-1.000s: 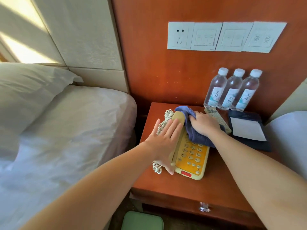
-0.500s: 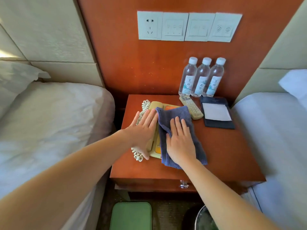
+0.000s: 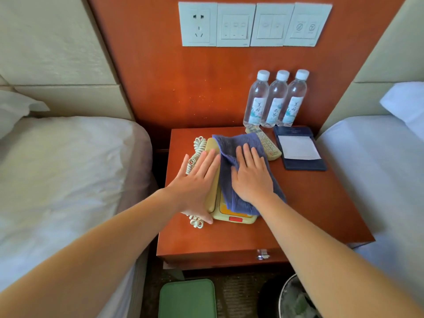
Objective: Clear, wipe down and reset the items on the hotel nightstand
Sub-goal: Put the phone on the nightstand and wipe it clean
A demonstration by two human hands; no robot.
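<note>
The blue cloth covers most of the telephone on the nightstand, so its keypad is probably underneath. Both arms reach forward. The right hand lies flat, fingers straight, pressing the cloth. The left hand, also flat, presses the handset.
</note>
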